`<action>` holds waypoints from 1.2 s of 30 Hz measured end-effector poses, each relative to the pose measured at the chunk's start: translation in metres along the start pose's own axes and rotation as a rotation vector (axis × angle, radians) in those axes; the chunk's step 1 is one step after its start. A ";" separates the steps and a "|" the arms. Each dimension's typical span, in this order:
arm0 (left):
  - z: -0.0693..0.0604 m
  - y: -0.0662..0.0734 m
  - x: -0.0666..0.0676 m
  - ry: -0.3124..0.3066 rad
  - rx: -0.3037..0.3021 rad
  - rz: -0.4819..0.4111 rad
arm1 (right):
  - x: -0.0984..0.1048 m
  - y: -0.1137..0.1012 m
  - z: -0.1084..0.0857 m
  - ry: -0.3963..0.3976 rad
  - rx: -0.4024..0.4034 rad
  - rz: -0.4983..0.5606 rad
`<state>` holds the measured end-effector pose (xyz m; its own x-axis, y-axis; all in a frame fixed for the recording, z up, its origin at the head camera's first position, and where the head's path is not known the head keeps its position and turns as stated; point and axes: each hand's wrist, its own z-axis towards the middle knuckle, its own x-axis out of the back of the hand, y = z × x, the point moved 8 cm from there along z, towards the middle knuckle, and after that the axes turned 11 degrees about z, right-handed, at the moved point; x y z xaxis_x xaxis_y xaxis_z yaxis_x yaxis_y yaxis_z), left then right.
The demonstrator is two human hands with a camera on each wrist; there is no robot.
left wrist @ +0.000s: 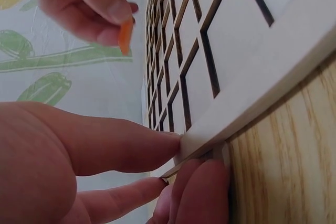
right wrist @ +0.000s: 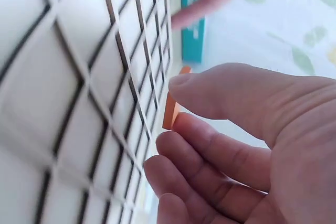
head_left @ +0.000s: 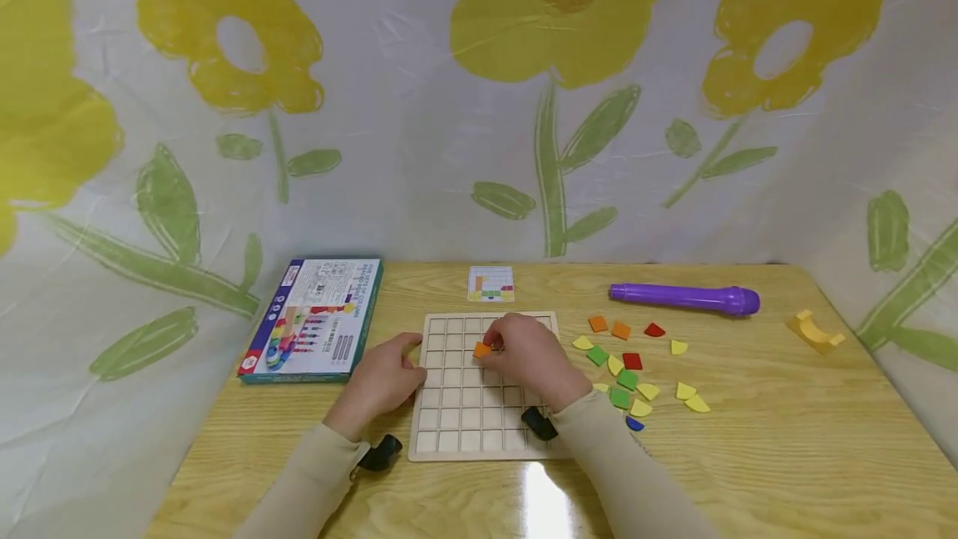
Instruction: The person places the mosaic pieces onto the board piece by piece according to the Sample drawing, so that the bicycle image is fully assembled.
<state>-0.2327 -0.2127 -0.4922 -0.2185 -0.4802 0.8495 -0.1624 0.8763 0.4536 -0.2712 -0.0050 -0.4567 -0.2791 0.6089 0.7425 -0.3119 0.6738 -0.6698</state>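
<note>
A wooden grid board point(head_left: 449, 398) lies flat on the table. At its left edge my left hand point(head_left: 382, 377) holds the rim with thumb and fingers, which also shows in the left wrist view. Over the upper middle of the board, my right hand point(head_left: 535, 356) pinches a small orange square tile point(head_left: 482, 349) between thumb and index finger. In the right wrist view the orange tile point(right wrist: 171, 109) is tilted up on edge, seemingly just off the grid point(right wrist: 86, 85). The board's right part is hidden under the right hand and sleeve.
Right of the board lie several loose tiles, among them a green square point(head_left: 627, 379), a red square point(head_left: 632, 361) and yellow quarter-rounds point(head_left: 697, 403). Behind are a pattern card point(head_left: 491, 284) and a purple microphone point(head_left: 684, 298). A box point(head_left: 314, 318) sits left, a yellow arch point(head_left: 816, 331) far right.
</note>
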 end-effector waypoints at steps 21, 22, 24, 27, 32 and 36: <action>0.000 0.000 0.002 0.016 -0.002 0.002 | -0.037 -0.022 0.017 -0.050 0.061 -0.005; 0.000 0.000 0.002 0.012 -0.001 -0.001 | -0.037 -0.022 0.017 -0.051 0.060 -0.008; 0.001 0.000 0.001 0.007 0.004 -0.007 | -0.038 -0.021 0.018 -0.052 0.065 -0.017; 0.001 0.000 0.000 0.001 0.012 -0.010 | -0.040 -0.021 0.018 -0.050 0.074 -0.032; 0.000 0.001 0.001 -0.005 0.019 -0.013 | -0.040 -0.020 0.019 -0.040 0.069 -0.051; 0.000 0.000 0.000 -0.004 0.015 -0.009 | -0.039 -0.019 0.020 -0.039 0.052 -0.050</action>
<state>-0.2324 -0.2125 -0.4916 -0.2207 -0.4882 0.8444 -0.1791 0.8713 0.4569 -0.2721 -0.0499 -0.4733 -0.2973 0.5575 0.7751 -0.3727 0.6796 -0.6318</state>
